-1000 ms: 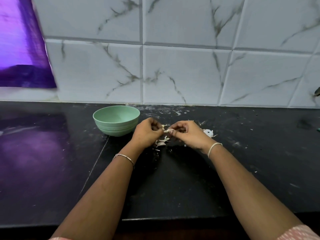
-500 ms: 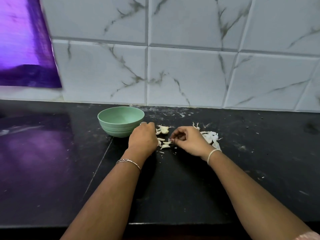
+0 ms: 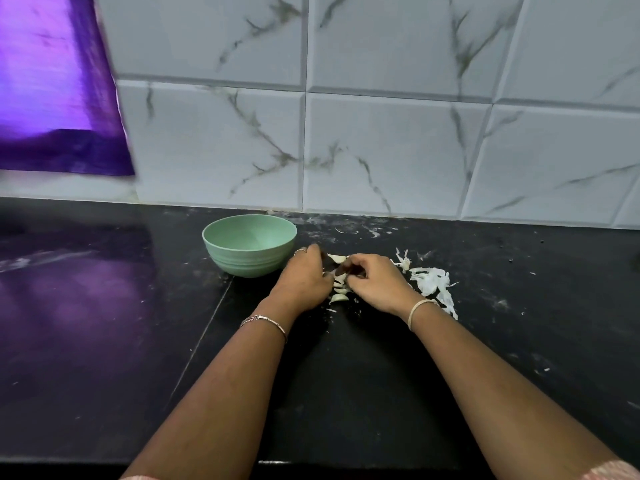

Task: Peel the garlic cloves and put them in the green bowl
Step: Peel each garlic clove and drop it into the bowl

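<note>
Counter (image 3: 104,341): you have open dark surface left of and in front of the green bowl (image 3: 242,263); tiled wall (image 3: 381,150) stands just behind it.
Bowl: no clove shows inside; delivery looks unstarted.
Left hand (image 3: 304,278), right hand (image 3: 375,287): just right of the bowl, fingers curled over the garlic cloves (image 3: 339,298); grip unclear.
Peels (image 3: 429,282): farther right; some peeling done.
Cloves: between your hands, on the counter.

Green bowl (image 3: 249,263): round, pale green, ribbed lower wall, standing upright on the black counter (image 3: 346,375). Garlic cloves (image 3: 338,298): small, off-white, curved. They lie in a loose cluster on the counter just right of the bowl, between the left hand (image 3: 304,282) and right hand (image 3: 375,285), partly hidden by both.
</note>
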`<state>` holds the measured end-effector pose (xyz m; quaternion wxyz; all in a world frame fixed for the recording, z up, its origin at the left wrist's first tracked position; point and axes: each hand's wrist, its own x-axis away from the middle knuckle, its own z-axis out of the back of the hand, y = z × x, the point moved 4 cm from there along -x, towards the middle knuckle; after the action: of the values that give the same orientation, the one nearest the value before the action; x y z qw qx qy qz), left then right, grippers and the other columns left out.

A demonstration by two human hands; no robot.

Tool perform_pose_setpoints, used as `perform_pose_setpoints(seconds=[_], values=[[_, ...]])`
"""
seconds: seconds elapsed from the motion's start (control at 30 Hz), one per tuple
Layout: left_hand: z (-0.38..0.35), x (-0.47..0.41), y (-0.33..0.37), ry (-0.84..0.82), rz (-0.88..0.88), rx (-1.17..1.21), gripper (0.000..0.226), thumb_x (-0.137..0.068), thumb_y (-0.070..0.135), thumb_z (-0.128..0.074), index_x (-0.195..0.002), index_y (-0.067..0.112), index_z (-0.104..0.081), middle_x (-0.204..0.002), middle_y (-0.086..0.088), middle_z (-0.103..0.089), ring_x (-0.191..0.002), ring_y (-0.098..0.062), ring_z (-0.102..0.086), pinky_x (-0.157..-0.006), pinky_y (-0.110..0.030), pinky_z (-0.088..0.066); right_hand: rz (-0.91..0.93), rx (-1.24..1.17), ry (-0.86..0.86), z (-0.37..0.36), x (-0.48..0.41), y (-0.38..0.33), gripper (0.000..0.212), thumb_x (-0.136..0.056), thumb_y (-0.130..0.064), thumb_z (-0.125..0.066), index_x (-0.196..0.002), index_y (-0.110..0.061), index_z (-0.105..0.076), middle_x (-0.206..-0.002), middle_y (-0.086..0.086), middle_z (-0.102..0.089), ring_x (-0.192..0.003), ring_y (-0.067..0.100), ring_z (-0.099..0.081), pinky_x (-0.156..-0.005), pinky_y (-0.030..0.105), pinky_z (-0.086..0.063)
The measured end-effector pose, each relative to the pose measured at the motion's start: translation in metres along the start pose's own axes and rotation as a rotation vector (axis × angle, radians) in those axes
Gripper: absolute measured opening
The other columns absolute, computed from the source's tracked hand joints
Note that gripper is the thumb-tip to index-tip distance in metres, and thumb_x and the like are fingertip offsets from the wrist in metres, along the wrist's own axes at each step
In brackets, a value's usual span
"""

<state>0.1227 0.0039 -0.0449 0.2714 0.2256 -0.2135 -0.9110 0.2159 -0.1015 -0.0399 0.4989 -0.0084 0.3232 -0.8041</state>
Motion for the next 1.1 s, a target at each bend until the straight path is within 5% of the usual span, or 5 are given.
perform_pose_setpoints(seconds=[0.2, 0.47, 0.67, 0.83, 1.1], values=[[0.0, 0.001, -0.005, 0.008, 0.008, -0.049, 0.034, -0.083, 0.012, -0.058, -0.117, 0.008, -0.06, -0.117, -0.017, -0.057, -0.113, -0.03, -0.054, -0.099, -0.034, -0.042, 0.028, 0.0, 0.005, 0.003, 0.003, 0.002, 0.012, -0.083, -0.026, -0.073, -0.095, -0.023, -0.071, -0.082, -0.006, -0.067, -0.064, 0.002, -0.055, -0.062, 0.015, -0.04], [0.006, 0.008, -0.002, 0.024, -0.025, -0.024, 0.028, -0.084, 0.011, -0.058, -0.109, 0.016, -0.069, -0.114, -0.013, -0.063, -0.107, -0.025, -0.059, -0.091, -0.027, -0.043, 0.01, -0.149, 0.011, 0.003, 0.003, 0.006, 0.008, -0.089, -0.013, -0.066, -0.09, -0.022, -0.066, -0.088, -0.004, -0.071, -0.085, 0.015, -0.068, -0.087, 0.038, -0.053], [0.006, 0.012, 0.007, 0.045, -0.123, -0.004, 0.032, -0.085, 0.013, -0.058, -0.114, 0.022, -0.07, -0.109, -0.009, -0.064, -0.101, -0.022, -0.06, -0.09, -0.031, -0.048, 0.003, -0.051, -0.052, 0.002, 0.005, 0.007, 0.024, -0.089, -0.028, -0.069, -0.111, -0.021, -0.067, -0.104, -0.005, -0.07, -0.093, 0.01, -0.063, -0.088, 0.029, -0.05], [0.004, 0.009, 0.003, 0.054, -0.094, 0.001, 0.023, -0.084, 0.014, -0.066, -0.106, 0.021, -0.074, -0.104, -0.003, -0.072, -0.099, -0.021, -0.065, -0.09, -0.036, -0.051, -0.03, -0.04, -0.036, 0.002, 0.006, 0.009, 0.025, -0.079, -0.036, -0.077, -0.102, -0.03, -0.069, -0.097, -0.009, -0.07, -0.092, 0.012, -0.065, -0.089, 0.035, -0.052], [0.005, 0.007, 0.004, 0.098, -0.102, 0.014, 0.013, -0.088, 0.015, -0.062, -0.099, 0.015, -0.069, -0.102, -0.008, -0.07, -0.097, -0.025, -0.063, -0.085, -0.038, -0.051, -0.044, -0.328, 0.035, 0.004, 0.007, 0.006, 0.02, -0.08, -0.012, -0.078, -0.09, -0.023, -0.066, -0.088, -0.001, -0.072, -0.084, 0.011, -0.069, -0.084, 0.03, -0.056]])
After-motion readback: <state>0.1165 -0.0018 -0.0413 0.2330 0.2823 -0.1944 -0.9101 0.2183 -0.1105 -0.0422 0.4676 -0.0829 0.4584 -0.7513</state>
